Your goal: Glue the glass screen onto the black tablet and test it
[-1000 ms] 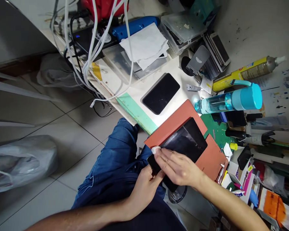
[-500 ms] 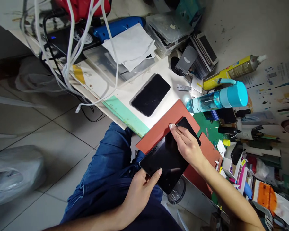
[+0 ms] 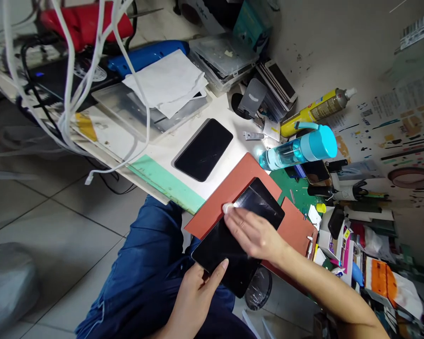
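Note:
A black tablet lies partly on a red-brown mat at the desk's front edge, hanging out over my lap. My left hand grips its near corner, thumb on the glass. My right hand lies across the screen, fingers pressed together on a small white pad at the tablet's left edge. The hand is slightly smeared by motion.
A black phone lies face up on the white desk beyond the mat. A teal water bottle lies on its side to the right, next to a yellow spray can. White cables hang at the left. Clutter fills the right side.
My right hand has swept the white pad from the tablet's far corner back toward its left edge. The view has shifted, so the desk sits further left.

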`<state>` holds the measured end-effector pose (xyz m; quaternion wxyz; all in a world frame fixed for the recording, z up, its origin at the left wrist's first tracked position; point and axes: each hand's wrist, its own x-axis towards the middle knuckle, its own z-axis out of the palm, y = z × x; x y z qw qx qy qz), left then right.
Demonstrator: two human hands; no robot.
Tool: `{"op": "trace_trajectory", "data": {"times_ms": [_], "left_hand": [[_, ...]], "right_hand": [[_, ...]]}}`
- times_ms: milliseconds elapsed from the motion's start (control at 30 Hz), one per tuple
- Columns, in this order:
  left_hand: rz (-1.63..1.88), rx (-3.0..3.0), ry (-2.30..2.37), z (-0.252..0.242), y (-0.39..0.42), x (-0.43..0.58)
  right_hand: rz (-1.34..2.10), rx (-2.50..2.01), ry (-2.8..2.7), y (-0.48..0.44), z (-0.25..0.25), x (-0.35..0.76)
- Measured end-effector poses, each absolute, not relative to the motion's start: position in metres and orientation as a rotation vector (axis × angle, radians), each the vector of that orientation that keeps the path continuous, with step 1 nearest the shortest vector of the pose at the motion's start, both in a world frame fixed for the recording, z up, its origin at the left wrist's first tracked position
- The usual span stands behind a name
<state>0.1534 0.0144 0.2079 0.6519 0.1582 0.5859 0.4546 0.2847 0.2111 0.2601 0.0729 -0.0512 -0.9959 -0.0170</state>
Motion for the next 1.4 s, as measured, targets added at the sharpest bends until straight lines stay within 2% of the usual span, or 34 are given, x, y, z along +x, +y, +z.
{"op": "trace_trajectory", "data": {"times_ms": [233,433,600,867,1033,1167,1267,1400], "left_hand": [[1.072,0.342,1.305,0.209,0.013,0.153],[1.093,0.348,1.298,0.207,0.014,0.154],[1.087,0.358,1.301,0.209,0.015,0.152],[1.106,0.311,1.294,0.21,0.017,0.152],[1.072,0.349,1.338,0.206,0.014,0.152],[1.09,0.378,1.344,0.207,0.013,0.152],[1.088,0.367,1.313,0.206,0.013,0.153],[1.08,0.336,1.295,0.202,0.011,0.155]], "right_hand": [[-0.051,-0.528,-2.856,0.237,0.257,0.284],[0.1,-0.077,-2.951,0.195,0.257,0.278],[0.027,-0.604,-2.862,0.235,0.251,0.288],[0.068,-0.17,-2.989,0.186,0.255,0.276],[-0.07,-0.622,-2.894,0.245,0.249,0.291],[-0.138,-0.702,-2.843,0.281,0.247,0.298],[-0.062,-0.65,-2.831,0.265,0.246,0.294],[0.209,-0.481,-2.833,0.204,0.251,0.278]]}}
